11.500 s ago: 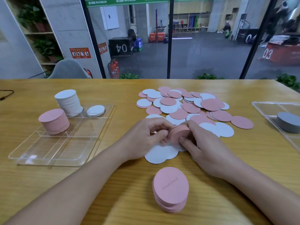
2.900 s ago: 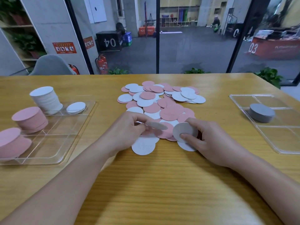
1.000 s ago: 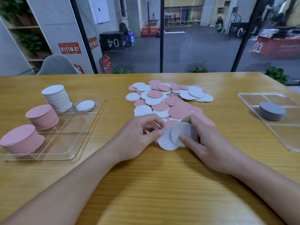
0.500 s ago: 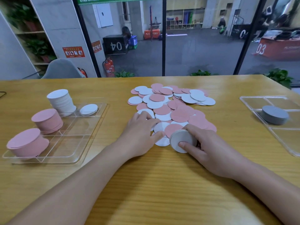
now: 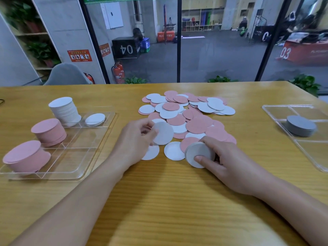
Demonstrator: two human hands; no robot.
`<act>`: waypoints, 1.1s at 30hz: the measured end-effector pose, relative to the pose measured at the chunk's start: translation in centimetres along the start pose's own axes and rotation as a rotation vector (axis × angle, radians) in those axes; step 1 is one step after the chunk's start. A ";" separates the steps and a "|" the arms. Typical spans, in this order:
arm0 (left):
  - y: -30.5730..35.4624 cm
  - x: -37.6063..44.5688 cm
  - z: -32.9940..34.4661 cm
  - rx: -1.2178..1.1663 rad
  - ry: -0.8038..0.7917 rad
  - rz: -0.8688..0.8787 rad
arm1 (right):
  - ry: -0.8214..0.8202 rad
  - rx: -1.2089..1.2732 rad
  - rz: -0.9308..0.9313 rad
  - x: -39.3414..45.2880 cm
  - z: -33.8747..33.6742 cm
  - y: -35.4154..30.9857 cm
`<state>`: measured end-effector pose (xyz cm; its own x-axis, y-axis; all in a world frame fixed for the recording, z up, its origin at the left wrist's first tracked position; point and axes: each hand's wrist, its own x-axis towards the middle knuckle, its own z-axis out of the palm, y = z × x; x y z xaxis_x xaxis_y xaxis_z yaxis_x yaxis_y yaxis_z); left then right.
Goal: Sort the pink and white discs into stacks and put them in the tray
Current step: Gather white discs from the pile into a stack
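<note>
Dozens of pink & white discs [image 5: 186, 112] lie loose mid-desk, toward the far edge. They look thin, light, stiff like card, prob. slippery on each other; best pinched by the rim, w/ a stack squeezed top & bottom. Left hand [image 5: 136, 141] pinches one white disc [image 5: 163, 133] at its edge, lifted. Right hand [image 5: 220, 157] has thumb & fingers clamped on a small white stack [image 5: 197, 153], tilted. Tray [image 5: 99, 139] near the desk's left edge holds two pink stacks, a tall white one & a single white disc.
</note>
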<state>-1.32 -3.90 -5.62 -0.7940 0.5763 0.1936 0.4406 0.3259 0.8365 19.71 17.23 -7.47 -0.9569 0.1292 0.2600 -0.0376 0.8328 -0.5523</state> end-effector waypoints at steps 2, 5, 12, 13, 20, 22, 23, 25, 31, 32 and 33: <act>0.1 -0.2 -0.6 -0.199 -0.012 -0.036 | 0.002 0.009 0.001 0.0 0.0 -0.1; 0.5 -0.4 -0.9 -0.262 -0.065 -0.034 | 0.003 0.009 0.010 -0.1 0.0 -0.1; 0.5 -1.1 -0.1 -0.213 -0.190 0.002 | 0.004 0.037 0.027 -0.3 -0.1 -0.5; 0.5 -1.1 0.0 -0.212 -0.187 0.013 | 0.006 0.036 0.028 -0.3 -0.1 -0.5; 1.1 -1.4 0.5 -0.211 -0.292 0.181 | 0.022 0.040 0.043 -0.4 -0.1 -0.5; 1.4 -1.6 0.9 -0.246 -0.354 0.192 | 0.033 0.051 0.050 -0.4 -0.2 -0.6; 1.4 -1.8 1.2 -0.257 -0.381 0.200 | 0.038 0.057 0.046 -0.4 -0.2 -0.7; 1.4 -2.0 1.7 -0.276 -0.422 0.218 | 0.033 0.044 0.015 -0.4 -0.1 -0.8; 1.0 -2.1 2.2 -0.237 -0.400 0.245 | 0.016 -0.014 -0.010 -0.3 0.4 -0.3; 0.9 -1.9 1.8 -0.158 -0.347 0.263 | 0.012 -0.010 -0.007 -0.3 0.3 -0.3; 0.8 -1.8 1.3 -0.047 -0.294 0.288 | 0.007 -0.008 -0.002 -0.3 0.3 -0.3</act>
<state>1.02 -3.67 -6.00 -0.4844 0.8308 0.2740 0.6022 0.0895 0.7933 19.92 16.82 -7.65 -0.9549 0.1313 0.2663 -0.0371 0.8372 -0.5456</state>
